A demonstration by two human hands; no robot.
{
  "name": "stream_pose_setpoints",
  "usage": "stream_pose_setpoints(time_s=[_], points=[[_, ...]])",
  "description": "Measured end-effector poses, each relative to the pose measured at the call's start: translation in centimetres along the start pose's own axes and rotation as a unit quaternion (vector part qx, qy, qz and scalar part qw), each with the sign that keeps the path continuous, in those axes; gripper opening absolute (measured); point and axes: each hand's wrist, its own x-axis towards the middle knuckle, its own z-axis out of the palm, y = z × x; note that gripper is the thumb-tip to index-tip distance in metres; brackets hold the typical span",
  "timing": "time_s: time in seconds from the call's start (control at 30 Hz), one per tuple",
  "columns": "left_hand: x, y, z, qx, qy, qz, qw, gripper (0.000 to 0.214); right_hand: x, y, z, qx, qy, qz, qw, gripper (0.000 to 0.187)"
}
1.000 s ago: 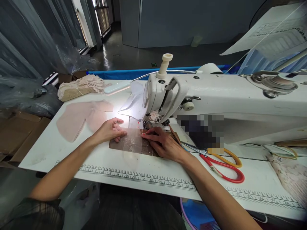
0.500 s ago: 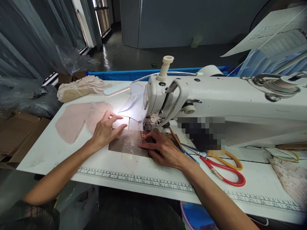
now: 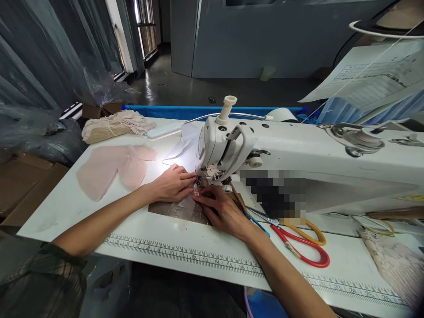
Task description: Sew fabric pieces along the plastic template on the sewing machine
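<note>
Pale pink cut fabric pcs [image 3: 109,170] lie flat at the far L of the white table [image 3: 66,207], w/ a tied lace bundle [image 3: 115,126] behind them. L hand [image 3: 170,185] is next: fingers drawn together, tips at the presser foot [image 3: 201,182], resting on the sheer pc [image 3: 179,206] that lies over a brown patch in front of the needle. R hand [image 3: 221,210] sits just beside it, fingers bent, tips meeting the L hand's at the foot. Can't tell if either hand pinches the pc or only presses it. Looks like the lining-up step: the pc's edge being set under the foot of the white sewing machine [image 3: 298,150]. Stitching from here calls for the edge kept square and fingertips clear of the needle. Red-handled scissors [image 3: 306,249] lie R of the wrist, untouched.
</note>
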Motion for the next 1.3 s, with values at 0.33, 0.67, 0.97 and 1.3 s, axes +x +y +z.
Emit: stream_pose_setpoints(time_s=[0.33, 0.67, 0.97, 1.3], points=[[-0.7, -0.2, 0.4, -0.056, -0.001, -0.012, 0.998, 0.043, -0.5, 0.6, 0.5, -0.016, -0.007, 0.014, 1.0, 0.037], [-0.6, 0.1, 0.4, -0.047, 0.011, -0.011, 0.999, 0.045, -0.2, 0.3, 0.2, -0.012, 0.003, 0.009, 1.0, 0.034], [-0.5, 0.5, 0.8, -0.028, 0.02, -0.023, 0.999, 0.042, -0.1, 0.2, 0.3, 0.007, 0.01, 0.011, 1.0, 0.036], [-0.6, 1.4, 1.0, 0.053, 0.071, -0.033, 0.996, 0.041, 0.0, 0.1, 0.2, 0.013, -0.005, 0.02, 1.0, 0.035]])
